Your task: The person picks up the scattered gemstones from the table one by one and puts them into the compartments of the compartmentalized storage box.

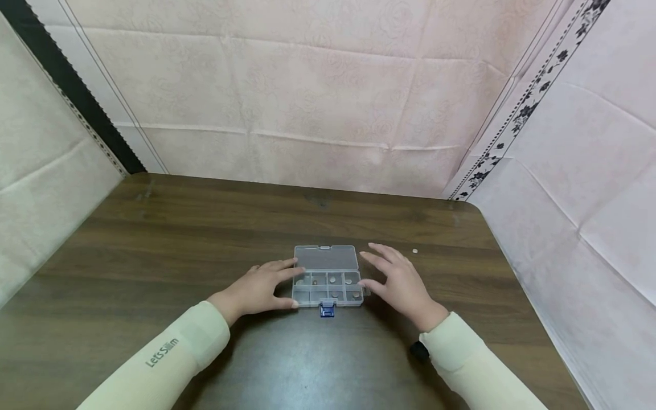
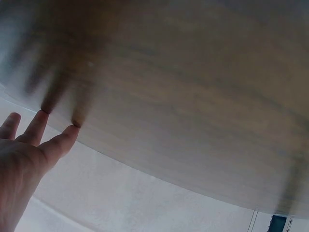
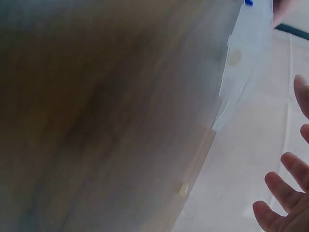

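Note:
A clear plastic compartment box point(image 1: 326, 259) lies on the table with its lid folded back and a blue latch point(image 1: 327, 310) at its front. Small round pieces point(image 1: 332, 279) sit in several of its compartments. My left hand point(image 1: 263, 287) rests against the box's left side, fingers extended and thumb by the front corner. In the left wrist view, this hand point(image 2: 34, 154) shows straight, spread fingers. Close to the box's right side, my right hand point(image 1: 397, 282) has its fingers spread and holds nothing visible; whether the thumb touches the box cannot be told. The right wrist view shows loose fingers point(image 3: 282, 191).
One small whitish piece point(image 1: 415, 250) lies on the wooden table point(image 1: 230, 222), beyond the right hand. Patterned pale cloth point(image 1: 307, 97) hangs behind the table's far edge and along both sides. A black object point(image 1: 419, 351) is at the right wrist.

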A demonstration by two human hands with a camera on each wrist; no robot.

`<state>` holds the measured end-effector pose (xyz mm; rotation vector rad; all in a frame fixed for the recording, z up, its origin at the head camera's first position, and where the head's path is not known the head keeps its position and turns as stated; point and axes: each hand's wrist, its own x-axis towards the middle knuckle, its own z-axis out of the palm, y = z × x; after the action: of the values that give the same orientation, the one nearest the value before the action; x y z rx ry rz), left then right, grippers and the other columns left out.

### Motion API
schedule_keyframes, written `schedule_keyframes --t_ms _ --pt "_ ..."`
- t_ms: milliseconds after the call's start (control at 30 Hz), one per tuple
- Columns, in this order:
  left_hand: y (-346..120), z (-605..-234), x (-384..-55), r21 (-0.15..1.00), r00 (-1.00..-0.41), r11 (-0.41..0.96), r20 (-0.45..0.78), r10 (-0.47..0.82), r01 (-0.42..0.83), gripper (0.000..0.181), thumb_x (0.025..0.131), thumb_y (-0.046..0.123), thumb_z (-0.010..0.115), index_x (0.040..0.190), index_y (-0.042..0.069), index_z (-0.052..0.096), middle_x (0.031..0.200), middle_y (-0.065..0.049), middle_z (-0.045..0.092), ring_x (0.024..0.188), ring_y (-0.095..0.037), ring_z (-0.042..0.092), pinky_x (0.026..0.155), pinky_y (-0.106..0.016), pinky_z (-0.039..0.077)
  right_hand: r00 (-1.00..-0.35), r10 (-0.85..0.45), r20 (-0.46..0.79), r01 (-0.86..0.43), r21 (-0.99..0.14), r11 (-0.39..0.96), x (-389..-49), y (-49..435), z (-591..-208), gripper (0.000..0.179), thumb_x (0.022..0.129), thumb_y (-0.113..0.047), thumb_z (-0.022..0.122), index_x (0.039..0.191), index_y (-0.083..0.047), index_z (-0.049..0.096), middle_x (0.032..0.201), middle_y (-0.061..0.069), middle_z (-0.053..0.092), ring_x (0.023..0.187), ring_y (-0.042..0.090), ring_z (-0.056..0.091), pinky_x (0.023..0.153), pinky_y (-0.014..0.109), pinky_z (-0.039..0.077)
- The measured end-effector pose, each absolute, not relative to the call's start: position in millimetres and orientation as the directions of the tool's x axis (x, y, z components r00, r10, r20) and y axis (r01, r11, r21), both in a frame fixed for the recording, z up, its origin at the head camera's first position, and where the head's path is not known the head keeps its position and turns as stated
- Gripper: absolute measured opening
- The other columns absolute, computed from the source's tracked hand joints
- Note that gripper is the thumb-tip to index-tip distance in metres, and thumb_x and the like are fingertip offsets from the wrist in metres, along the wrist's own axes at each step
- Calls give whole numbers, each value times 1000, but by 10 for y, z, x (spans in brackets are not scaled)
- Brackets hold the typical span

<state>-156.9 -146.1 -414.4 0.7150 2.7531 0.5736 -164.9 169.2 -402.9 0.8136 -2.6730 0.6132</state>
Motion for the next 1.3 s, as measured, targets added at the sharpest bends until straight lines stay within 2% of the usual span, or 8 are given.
schedule_keyframes --t_ms 267,400,500,633,733,867,1033,1300 --pt "-1465 -4156 -1577 423 -851 803 -122 510 420 73 84 55 67 147 27 42 157 -2 29 142 -33 29 106 -67 22 -856 -398 331 -509 -398 763 -1730 1792 -4002 61 78 -31 81 132 -10 61 140 11 52 126 33 50 101 53 40" --pt "-1466 -4160 -1582 427 -851 801 -123 511 419 74 84 55 67 148 27 42 157 -2 29 142 -34 29 106 -67 22 -882 -371 289 -466 -430 773 -1785 1823 -4001 61 80 -30 80 134 -10 59 140 11 52 113 29 60 101 53 41" --pt "-1465 -4161 -1586 429 -851 800 -122 511 419 74 84 55 67 148 27 41 157 -2 29 142 -34 29 106 -68 22 -896 -358 263 -442 -450 776 -1829 1844 -4006 61 81 -29 79 135 -9 58 140 12 52 102 27 65 103 58 36" --pt "-1464 -4164 -1590 428 -851 800 -122 512 420 74 84 55 67 148 27 41 157 -2 29 142 -34 29 106 -68 22 -914 -336 229 -406 -480 777 -1880 1876 -4018 60 82 -28 78 135 -9 58 140 12 52 111 31 62 106 65 26" --pt "-1467 -4165 -1589 426 -851 802 -125 510 418 74 84 55 67 148 27 42 157 -2 29 142 -34 29 106 -68 22 -926 -317 205 -377 -508 774 -1914 1899 -4024 59 83 -29 77 134 -9 58 138 13 54 122 33 55 106 60 31" --pt "-1470 -4169 -1586 421 -851 805 -127 509 418 74 84 57 66 148 28 42 157 -1 29 142 -33 29 106 -67 22 -944 -289 160 -329 -543 773 -1950 1931 -4028 58 84 -30 76 135 -10 57 138 14 53 128 34 49 103 52 39" --pt "-1470 -4182 -1586 421 -853 805 -125 507 418 75 84 58 66 148 28 42 157 -1 28 142 -33 29 107 -67 22 -960 -261 104 -273 -571 774 -1986 1960 -4037 58 85 -31 74 136 -11 56 140 16 51 130 35 47 103 54 38" --pt "-1474 -4181 -1580 422 -853 805 -124 507 417 75 84 58 66 148 29 41 158 0 28 142 -33 28 107 -66 22 -960 -271 69 -259 -579 773 -2068 1982 -4088 52 86 -30 74 133 -10 60 136 13 56 130 35 47 103 53 38"
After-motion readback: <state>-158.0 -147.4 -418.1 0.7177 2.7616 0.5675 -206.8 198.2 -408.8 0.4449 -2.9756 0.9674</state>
